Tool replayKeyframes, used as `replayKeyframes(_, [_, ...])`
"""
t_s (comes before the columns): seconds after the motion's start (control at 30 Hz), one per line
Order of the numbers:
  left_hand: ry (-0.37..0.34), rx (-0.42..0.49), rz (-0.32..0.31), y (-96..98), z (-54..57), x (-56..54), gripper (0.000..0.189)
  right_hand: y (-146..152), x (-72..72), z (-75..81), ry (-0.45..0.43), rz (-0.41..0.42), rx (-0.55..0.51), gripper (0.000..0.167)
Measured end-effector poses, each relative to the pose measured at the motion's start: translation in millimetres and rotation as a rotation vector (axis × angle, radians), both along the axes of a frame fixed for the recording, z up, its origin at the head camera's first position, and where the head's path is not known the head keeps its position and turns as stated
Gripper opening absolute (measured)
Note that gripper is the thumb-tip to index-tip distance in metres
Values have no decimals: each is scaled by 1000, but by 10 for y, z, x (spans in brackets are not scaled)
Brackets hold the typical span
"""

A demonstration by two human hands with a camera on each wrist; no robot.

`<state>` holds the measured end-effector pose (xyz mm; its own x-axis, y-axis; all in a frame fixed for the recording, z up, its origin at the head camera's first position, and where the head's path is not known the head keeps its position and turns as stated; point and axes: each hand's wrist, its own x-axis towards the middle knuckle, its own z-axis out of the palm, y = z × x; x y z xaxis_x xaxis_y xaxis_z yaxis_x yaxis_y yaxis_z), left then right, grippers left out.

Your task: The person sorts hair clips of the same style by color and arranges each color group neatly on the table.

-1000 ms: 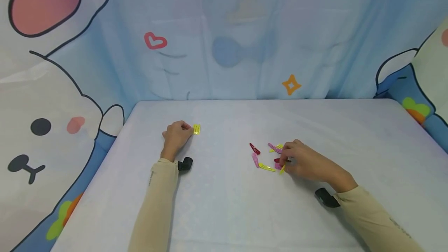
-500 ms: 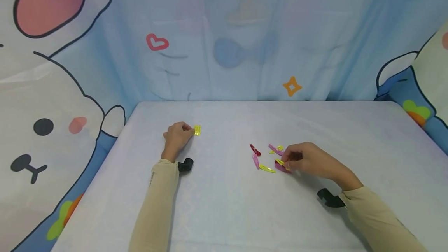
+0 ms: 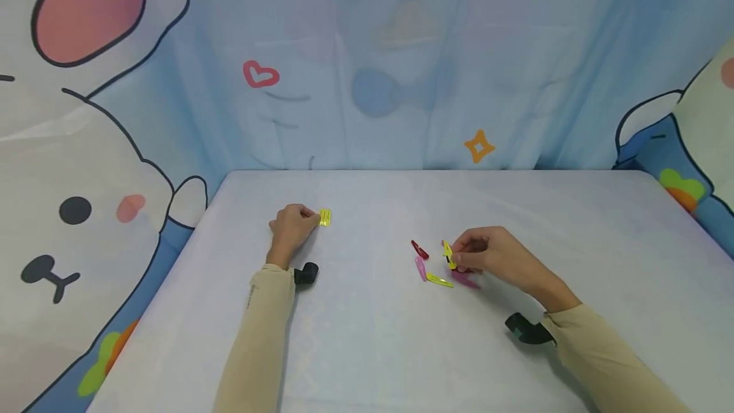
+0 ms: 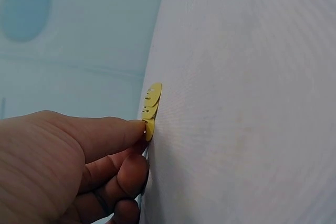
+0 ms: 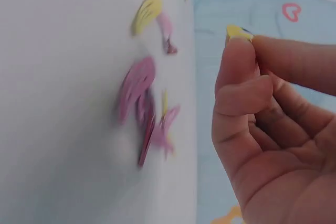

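My left hand (image 3: 291,232) rests at the left of the table, its thumb and forefinger pinching the near edge of a row of yellow snap hair clips (image 3: 325,217). In the left wrist view these clips (image 4: 152,100) overlap side by side on the cloth. My right hand (image 3: 504,260) pinches another yellow hair clip (image 3: 448,253) between thumb and fingertips, above a loose group of clips. In the right wrist view only the tip of the held clip (image 5: 239,32) shows past the fingers. A pink clip (image 3: 465,280) lies just below this hand.
Left of the right hand lie a red clip (image 3: 420,250), a pink clip (image 3: 421,268) and a yellow clip (image 3: 439,280). A dark red clip (image 5: 147,139) overlaps pink ones in the right wrist view. A blue printed curtain (image 3: 373,50) hangs behind the white table (image 3: 367,349).
My right hand has picked the yellow clip off the group and moved it up and to the left. The left hand stays at the yellow row. The head view has tilted slightly.
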<state>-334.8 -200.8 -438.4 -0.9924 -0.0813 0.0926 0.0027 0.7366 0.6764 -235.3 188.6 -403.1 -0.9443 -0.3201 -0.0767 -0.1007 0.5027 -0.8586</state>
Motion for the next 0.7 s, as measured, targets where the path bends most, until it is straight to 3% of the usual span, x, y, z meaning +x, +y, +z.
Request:
replayKeyframes(0.33, [-10,2,1,42,-28,-28,21,-358,-318,38,-24,-21,-162,25])
replayKeyframes(0.7, [-2,-29,21,-2,-6,-45,20,-1152,-898,-45,-122,-101,-334,19])
